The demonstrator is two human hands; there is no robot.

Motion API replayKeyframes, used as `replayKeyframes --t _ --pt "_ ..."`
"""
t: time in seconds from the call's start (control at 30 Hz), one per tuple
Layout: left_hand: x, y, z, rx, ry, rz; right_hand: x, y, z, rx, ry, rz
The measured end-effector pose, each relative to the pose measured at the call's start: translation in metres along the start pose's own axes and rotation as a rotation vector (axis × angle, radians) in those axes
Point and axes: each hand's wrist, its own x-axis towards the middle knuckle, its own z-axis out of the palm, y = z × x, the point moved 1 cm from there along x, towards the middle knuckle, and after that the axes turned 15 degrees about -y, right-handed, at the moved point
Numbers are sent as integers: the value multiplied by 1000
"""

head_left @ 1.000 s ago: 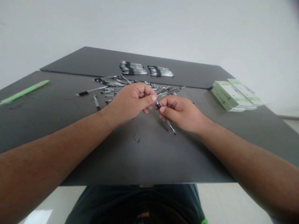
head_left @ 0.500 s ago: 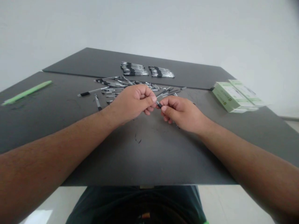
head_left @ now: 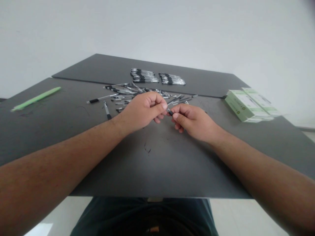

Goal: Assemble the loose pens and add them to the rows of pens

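Observation:
My left hand (head_left: 144,111) and my right hand (head_left: 193,120) meet over the middle of a dark grey table (head_left: 152,164). Both are closed in a pinch on one black and clear pen (head_left: 169,111); only a short dark piece of it shows between the fingertips. Just beyond the hands lies a loose heap of several similar pens (head_left: 128,92). Farther back, two neat rows of pens (head_left: 157,76) lie side by side.
Two white and green boxes (head_left: 251,105) sit at the right of the table. A green pen (head_left: 36,97) lies at the far left. One pen (head_left: 99,98) and a shorter one (head_left: 106,110) lie apart, left of the heap. A seam crosses the table behind the heap.
The pen stuck out below my right hand a second ago; now my right hand covers nearly all of it. Both hands stay together.

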Motion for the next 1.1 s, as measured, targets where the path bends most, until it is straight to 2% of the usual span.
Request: replayKeyframes --t 0.17,0.3,0.37,0.47,0.57,0.63,0.9,1.1 --pt "1 -4 -3 -58 31 -22 0 4 -2 -16 10 2" --pt "4 -9 -14 54 96 -58 1 8 -8 -48 93 -7" --pt "5 -12 -25 196 129 -90 1 8 -12 -50 152 -3" --pt "5 -16 -41 561 130 -98 0 6 -18 -40 211 10" --pt "5 -19 -52 895 28 -92 0 7 -23 -27 252 3" --pt "5 -21 -54 998 -35 -103 0 10 -26 -13 285 -17" --pt "8 -28 -54 1067 -59 -132 3 24 -42 48 412 -71" --pt "8 -31 -81 1039 94 -170 3 24 -44 52 444 -103"
